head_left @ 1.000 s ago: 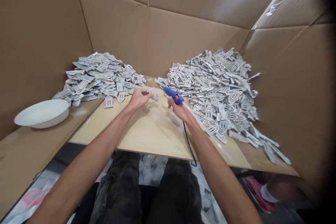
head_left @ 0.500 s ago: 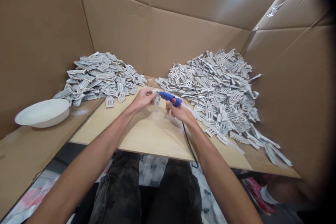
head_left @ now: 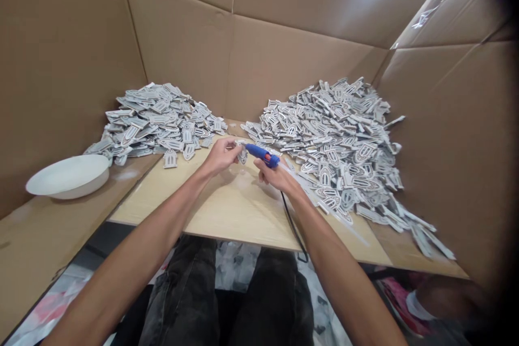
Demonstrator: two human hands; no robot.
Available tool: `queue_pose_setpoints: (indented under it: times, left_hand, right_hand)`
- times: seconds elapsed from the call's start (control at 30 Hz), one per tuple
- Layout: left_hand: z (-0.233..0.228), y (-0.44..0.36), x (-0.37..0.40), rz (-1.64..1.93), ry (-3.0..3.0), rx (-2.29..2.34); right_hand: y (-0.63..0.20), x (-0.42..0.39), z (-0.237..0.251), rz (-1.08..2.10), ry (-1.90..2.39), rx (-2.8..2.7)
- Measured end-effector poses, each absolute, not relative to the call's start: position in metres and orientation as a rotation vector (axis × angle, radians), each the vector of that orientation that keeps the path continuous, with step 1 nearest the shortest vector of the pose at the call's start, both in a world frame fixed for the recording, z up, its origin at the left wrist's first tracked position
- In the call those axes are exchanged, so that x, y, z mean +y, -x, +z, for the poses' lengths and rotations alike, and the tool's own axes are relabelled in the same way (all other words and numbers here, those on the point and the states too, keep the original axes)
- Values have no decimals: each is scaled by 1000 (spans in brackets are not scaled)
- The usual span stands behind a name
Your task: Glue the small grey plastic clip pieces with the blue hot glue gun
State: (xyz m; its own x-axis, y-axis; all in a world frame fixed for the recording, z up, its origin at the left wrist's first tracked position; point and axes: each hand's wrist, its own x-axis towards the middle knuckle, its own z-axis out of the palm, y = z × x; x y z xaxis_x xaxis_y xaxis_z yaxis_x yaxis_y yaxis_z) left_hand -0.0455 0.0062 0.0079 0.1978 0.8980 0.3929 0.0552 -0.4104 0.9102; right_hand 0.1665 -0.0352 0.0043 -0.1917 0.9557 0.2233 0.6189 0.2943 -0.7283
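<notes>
Evidently partway through the gluing: holds one small grey arched window piece (head_left: 243, 157) above the counter (head_left: 239, 216), between a left pile (head_left: 158, 119) and a bigger right pile (head_left: 336, 130) of similar pieces; cannot tell finished from unfinished. Pinches it in the closed fingers of the left hand (head_left: 221, 157); wraps right hand (head_left: 274, 174) fingers around a blue glue gun (head_left: 260, 153), nozzle at or against the piece.

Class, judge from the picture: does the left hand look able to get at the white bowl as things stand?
Not quite, it seems: the left hand holds a small grey piece. Otherwise the way to the white bowl looks free, passing in front of the left pile.
</notes>
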Motion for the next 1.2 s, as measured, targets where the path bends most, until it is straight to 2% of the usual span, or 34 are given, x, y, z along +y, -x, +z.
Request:
queue_pose_setpoints:
  times: [0.67,1.2]
  left_hand:
    - [-1,45,11,1365,-1751,965]
    - [-1,45,7,1381,-1831,1054]
  right_hand:
    - [-159,-38,6,508,1462,-1882]
    - [-156,-43,10,430,1329,-1964]
